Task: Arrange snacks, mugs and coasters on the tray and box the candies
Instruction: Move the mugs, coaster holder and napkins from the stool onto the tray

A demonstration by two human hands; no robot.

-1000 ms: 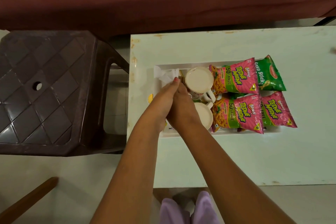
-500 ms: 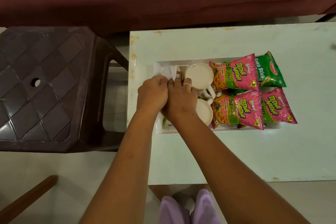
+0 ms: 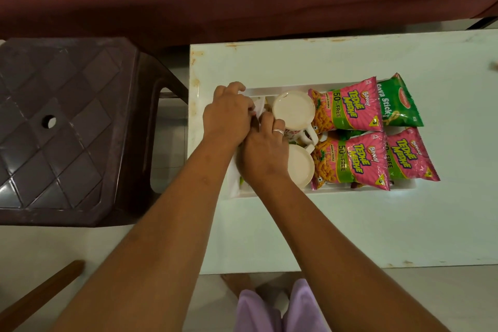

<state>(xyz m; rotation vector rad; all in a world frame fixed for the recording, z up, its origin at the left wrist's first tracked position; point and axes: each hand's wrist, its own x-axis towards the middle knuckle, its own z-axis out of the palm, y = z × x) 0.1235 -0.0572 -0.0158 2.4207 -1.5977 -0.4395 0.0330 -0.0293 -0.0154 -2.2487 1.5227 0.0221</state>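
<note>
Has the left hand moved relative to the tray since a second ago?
Yes. The left hand has slid toward the far-left corner of the white tray, away from the near mug; its fingers now reach the far rim.

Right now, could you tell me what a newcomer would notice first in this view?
The pink snack packets stand out first, filling the right half of the white tray. Next, both hands, the left hand and right hand, meet at the tray's left end beside two cream mugs.
</note>
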